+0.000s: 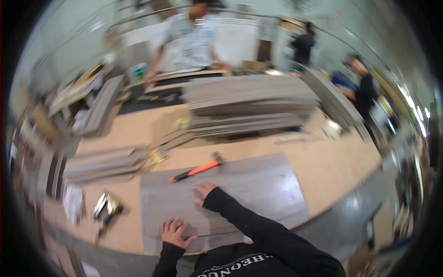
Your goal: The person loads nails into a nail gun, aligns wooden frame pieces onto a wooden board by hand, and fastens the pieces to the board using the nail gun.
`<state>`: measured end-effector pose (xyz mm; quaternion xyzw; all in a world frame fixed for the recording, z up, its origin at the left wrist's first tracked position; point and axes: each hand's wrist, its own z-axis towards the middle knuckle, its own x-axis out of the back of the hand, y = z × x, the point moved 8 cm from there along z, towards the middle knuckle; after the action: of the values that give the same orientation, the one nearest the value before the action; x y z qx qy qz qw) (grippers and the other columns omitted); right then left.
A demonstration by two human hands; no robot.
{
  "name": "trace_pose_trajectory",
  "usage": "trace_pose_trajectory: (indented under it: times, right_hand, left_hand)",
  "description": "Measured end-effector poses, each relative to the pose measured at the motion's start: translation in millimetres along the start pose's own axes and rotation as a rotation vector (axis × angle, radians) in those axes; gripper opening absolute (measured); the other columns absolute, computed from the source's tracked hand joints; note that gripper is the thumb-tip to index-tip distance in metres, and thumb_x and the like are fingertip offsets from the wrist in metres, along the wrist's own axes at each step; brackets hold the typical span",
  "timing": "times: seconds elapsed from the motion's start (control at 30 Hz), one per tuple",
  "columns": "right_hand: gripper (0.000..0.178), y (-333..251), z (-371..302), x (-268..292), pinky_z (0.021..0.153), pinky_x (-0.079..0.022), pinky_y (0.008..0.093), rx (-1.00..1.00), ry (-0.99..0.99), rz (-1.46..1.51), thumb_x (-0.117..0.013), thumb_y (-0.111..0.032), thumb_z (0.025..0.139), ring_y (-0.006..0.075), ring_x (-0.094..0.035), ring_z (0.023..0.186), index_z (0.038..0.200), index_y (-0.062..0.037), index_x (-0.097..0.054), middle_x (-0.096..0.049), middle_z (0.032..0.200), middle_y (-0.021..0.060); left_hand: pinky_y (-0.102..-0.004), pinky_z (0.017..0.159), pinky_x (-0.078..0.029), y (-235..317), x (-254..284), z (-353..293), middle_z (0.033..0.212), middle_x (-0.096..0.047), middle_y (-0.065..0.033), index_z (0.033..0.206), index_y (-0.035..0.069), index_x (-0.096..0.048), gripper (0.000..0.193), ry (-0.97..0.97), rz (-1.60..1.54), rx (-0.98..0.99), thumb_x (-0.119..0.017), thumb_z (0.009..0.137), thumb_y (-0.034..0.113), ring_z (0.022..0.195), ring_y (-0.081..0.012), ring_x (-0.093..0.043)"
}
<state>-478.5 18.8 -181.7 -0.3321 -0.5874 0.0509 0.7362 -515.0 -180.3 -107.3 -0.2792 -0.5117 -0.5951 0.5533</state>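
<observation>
L hand (173, 232) is laid open, fingers spread, on the grey panel (258, 184), toward the panel's near L corner, by the tabletop's (344, 154) near edge; nothing is gripped. R hand (204, 191) is placed farther in, nr the panel's middle, fingers loosely extended, nothing seen gripped. Steadying of the panel is prob. the step in hand: pressure is best shared evenly btwn both hands, w/ fingertips kept off the line seen in the panel's near part (seam or board edge, can't tell), so nothing is pinched or skewed.

Around, L to R: white bundle (74, 203) is set by the tabletop's L edge, w/ grey boards (101, 161) piled just beyond; power tool (108, 210) is laid toward the near L corner, apart from the panel. Hammer (196, 171) is laid on the panel, head about at its far edge, so any lift or turn would be hindered. Toward the far edge, the way is blocked by a big board stack (251, 99); a co-worker (189, 44) is seen beyond, blurred
</observation>
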Motion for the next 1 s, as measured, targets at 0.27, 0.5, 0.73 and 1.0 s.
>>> trace_pose_trajectory:
  times: [0.27, 0.5, 0.73, 1.0]
  right_hand:
    - [0.079, 85, -212, 109, 0.099, -0.011, 0.056, -0.211, -0.068, -0.097, -0.064, -0.051, 0.064, 0.0316, -0.01, 0.13, 0.129, -0.0205, -0.033, -0.016, 0.14, 0.0105]
    - [0.042, 179, -352, 145, 0.101, -0.019, 0.0474, -0.223, 0.311, -0.086, -0.057, -0.03, 0.079, 0.0237, -0.026, 0.126, 0.118, -0.0212, -0.047, -0.035, 0.132, 0.0022]
    - [0.033, 224, -397, 162, 0.1, -0.026, 0.0414, -0.162, 0.373, -0.144, -0.056, -0.026, 0.079, 0.0203, -0.032, 0.122, 0.11, -0.0186, -0.052, -0.043, 0.123, 0.0005]
    - [0.03, 261, -400, 178, 0.099, -0.027, 0.0398, -0.077, 0.505, -0.148, -0.057, -0.023, 0.079, 0.0189, -0.037, 0.119, 0.108, -0.0174, -0.053, -0.047, 0.119, -0.0003]
  left_hand:
    - [-0.041, 0.081, -0.038, 68, -83, 111, 0.1, -0.051, -0.013, 0.096, 0.006, -0.059, 0.044, -0.162, -0.029, -0.151, -0.069, 0.06, 0.029, 0.094, -0.0318, -0.047]
    - [-0.0371, 0.077, -0.042, 175, -222, 230, 0.091, -0.057, -0.0146, 0.091, 0.004, -0.061, 0.026, -0.175, -0.293, -0.242, -0.063, 0.07, 0.02, 0.086, -0.0304, -0.053]
    - [-0.0329, 0.063, -0.044, 254, -295, 266, 0.069, -0.059, -0.0133, 0.076, 0.001, -0.061, 0.024, -0.245, -0.398, 0.048, -0.062, 0.075, 0.025, 0.064, -0.0247, -0.056]
    - [-0.0332, 0.06, -0.043, 269, -305, 288, 0.065, -0.058, -0.0134, 0.073, -0.002, -0.06, 0.033, -0.193, -0.313, 0.084, -0.062, 0.075, 0.031, 0.06, -0.0242, -0.055]
